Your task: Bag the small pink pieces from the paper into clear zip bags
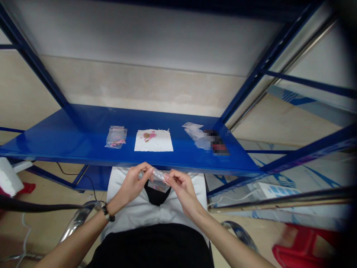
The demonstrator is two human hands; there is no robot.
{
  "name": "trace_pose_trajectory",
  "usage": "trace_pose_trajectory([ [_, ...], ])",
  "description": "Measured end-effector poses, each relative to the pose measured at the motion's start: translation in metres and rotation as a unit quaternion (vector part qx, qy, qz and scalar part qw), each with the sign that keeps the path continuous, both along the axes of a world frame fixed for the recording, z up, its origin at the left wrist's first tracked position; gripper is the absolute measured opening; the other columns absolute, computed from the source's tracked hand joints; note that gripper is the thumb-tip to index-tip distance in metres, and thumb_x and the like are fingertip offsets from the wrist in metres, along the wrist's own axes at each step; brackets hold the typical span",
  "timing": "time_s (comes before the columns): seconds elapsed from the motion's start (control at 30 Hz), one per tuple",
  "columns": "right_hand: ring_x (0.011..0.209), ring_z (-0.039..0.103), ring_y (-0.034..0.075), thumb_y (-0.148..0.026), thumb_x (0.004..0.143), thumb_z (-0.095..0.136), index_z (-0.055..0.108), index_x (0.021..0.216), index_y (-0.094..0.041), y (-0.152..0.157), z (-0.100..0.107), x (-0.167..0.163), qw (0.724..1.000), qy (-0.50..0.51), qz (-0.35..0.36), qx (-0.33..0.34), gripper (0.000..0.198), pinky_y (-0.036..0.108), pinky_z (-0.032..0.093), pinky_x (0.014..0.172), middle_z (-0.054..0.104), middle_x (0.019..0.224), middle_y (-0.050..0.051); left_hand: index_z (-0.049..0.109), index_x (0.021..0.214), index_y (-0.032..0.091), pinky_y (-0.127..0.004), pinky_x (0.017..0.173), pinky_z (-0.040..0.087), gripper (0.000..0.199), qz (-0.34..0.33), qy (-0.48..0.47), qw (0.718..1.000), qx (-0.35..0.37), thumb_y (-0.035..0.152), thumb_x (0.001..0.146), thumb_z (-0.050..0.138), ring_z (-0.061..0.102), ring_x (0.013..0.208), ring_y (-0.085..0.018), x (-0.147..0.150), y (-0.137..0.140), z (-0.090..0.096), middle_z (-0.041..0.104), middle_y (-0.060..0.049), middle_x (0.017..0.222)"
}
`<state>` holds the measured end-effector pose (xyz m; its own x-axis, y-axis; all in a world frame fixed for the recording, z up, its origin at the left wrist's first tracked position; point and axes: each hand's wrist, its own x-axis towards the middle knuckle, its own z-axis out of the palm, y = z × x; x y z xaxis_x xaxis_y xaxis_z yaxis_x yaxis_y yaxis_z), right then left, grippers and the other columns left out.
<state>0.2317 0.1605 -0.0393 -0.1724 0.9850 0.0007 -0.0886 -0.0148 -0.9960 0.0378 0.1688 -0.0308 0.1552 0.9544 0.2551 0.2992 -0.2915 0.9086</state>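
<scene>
Between my two hands, over my lap at the shelf's front edge, hangs a small clear zip bag (158, 185) with a few small brownish bits low in it. My left hand (138, 180) pinches its upper left corner, and my right hand (180, 183) pinches the upper right. Beyond them, a white cloth or paper sheet (161, 145) lies flat and bears a small pile of pink and gold-brown beads (150, 136). To its left rests another clear zip bag (116, 137) with pink and brownish pieces at its bottom.
On the right of the blue shelf (92, 126) lie several clear bags (195, 134) beside a dark, blurred-out item (217, 143). Blue uprights (242, 95) frame the shelf. A red stool (298, 245) stands at lower right, and a white power strip (276, 190) is nearby.
</scene>
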Motion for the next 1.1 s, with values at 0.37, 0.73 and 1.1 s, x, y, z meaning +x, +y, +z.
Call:
trace_pose_trajectory([
  [0.37,0.071,0.048,0.014,-0.04,0.089,0.063,0.06,0.072,-0.016,0.008,0.003,0.014,0.994,-0.036,0.084,0.059,0.029,0.024,0.035,0.065,0.055,0.072,0.001,0.063,0.095,0.015,-0.027,0.075,0.047,0.02,-0.07,-0.115,0.987,-0.092,0.034,0.09,0.06,0.062,0.079,-0.017,0.006,-0.007,-0.005,0.067,-0.005,0.084],
  [0.73,0.072,0.056,0.015,-0.037,0.091,0.06,0.069,0.079,-0.015,0.007,0.005,0.005,0.988,-0.036,0.137,0.063,0.027,0.024,0.041,0.068,0.065,0.077,0.003,0.064,0.085,0.013,-0.026,0.07,0.048,0.021,-0.09,-0.148,0.979,-0.105,0.034,0.09,0.061,0.062,0.072,-0.016,0.01,-0.01,-0.009,0.067,-0.005,0.077],
  [1.1,0.067,0.053,0.014,-0.034,0.084,0.069,0.074,0.075,-0.017,0.013,-0.002,0.009,0.991,-0.03,0.098,0.081,0.019,0.025,0.038,0.063,0.063,0.072,0.002,0.067,0.085,0.013,-0.028,0.073,0.049,0.022,-0.087,-0.142,0.981,-0.096,0.034,0.09,0.062,0.064,0.074,-0.018,0.013,-0.01,-0.004,0.07,-0.007,0.077],
])
